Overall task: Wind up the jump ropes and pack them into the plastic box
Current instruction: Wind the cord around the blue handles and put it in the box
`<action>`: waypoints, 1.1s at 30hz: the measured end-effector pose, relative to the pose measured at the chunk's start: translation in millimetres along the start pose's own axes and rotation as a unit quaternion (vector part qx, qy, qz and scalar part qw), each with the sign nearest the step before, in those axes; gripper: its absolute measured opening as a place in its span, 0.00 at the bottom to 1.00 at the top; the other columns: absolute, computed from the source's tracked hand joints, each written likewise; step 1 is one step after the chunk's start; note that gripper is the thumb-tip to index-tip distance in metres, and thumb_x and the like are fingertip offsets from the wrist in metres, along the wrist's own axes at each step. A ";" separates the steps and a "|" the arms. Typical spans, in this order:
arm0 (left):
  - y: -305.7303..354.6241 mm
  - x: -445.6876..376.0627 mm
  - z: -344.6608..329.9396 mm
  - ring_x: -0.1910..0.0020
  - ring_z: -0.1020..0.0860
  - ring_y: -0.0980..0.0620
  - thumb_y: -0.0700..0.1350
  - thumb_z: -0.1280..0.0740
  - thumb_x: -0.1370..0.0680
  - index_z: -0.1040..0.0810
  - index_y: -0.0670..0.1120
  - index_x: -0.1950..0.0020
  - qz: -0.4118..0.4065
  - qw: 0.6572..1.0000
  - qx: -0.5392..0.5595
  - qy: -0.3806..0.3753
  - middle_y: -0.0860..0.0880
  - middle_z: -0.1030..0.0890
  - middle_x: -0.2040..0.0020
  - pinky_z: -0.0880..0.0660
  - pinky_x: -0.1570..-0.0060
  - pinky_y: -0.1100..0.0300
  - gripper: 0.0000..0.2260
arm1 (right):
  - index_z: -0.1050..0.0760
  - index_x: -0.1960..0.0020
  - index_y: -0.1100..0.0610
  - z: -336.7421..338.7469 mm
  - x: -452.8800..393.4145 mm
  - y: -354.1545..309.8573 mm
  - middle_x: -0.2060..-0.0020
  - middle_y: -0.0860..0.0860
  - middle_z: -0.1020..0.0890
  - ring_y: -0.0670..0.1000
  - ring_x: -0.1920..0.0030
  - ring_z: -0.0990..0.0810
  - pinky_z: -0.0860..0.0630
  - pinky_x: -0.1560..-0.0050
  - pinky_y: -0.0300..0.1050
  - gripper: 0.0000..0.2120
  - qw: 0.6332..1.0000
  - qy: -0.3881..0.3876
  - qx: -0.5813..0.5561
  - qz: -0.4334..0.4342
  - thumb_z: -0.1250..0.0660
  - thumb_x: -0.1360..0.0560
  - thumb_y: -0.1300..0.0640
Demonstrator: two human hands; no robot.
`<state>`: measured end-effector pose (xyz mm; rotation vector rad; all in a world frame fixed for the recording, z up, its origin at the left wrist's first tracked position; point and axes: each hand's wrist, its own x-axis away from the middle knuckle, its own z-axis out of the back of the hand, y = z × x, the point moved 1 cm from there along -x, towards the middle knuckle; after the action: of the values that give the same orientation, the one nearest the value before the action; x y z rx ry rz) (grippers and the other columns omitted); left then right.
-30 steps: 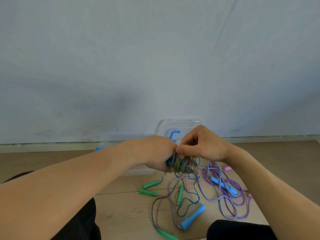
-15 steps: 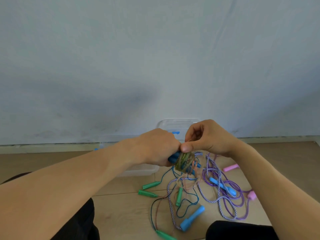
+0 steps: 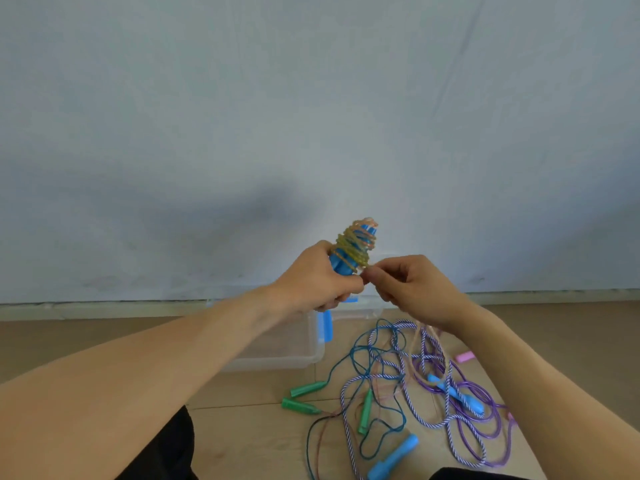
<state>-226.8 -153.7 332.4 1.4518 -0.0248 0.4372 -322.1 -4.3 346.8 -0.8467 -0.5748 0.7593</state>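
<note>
My left hand (image 3: pixel 317 278) grips a pair of blue handles with a yellow-orange rope wound round them, the wound jump rope (image 3: pixel 353 249), held upright in front of the wall. My right hand (image 3: pixel 412 289) pinches the rope's end at the lower right of the coil. Behind and below the hands lies the clear plastic box (image 3: pixel 277 355) on the floor, partly hidden by my left forearm. To its right a tangle of loose ropes (image 3: pixel 408 379) spreads over the floor: purple, striped and dark blue cords with green handles (image 3: pixel 304 398) and blue handles (image 3: pixel 393 457).
A pink handle (image 3: pixel 464 356) lies at the right edge of the tangle. The pale wall (image 3: pixel 311 116) stands close behind the box. My dark-clothed knees (image 3: pixel 166 455) sit at the bottom of the view.
Both hands have lifted the wound rope up from just above the floor. The bundle has turned upright, and my right hand has shifted from on top of it to its lower right side.
</note>
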 end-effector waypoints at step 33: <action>-23.1 9.8 -29.8 0.72 0.30 0.52 0.71 0.38 0.26 0.30 0.46 0.57 -0.214 0.812 -0.512 -0.179 0.48 0.28 0.71 0.36 0.70 0.57 0.26 | 0.18 0.67 0.56 20.2 20.4 -12.2 0.75 0.50 0.19 0.42 0.74 0.26 0.30 0.71 0.35 0.13 0.998 0.012 0.068 -0.006 0.18 0.40 0.49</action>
<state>-218.1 -123.6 309.2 0.4066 -0.2018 -0.2393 -319.7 15.3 371.0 -0.7258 -0.5011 0.7670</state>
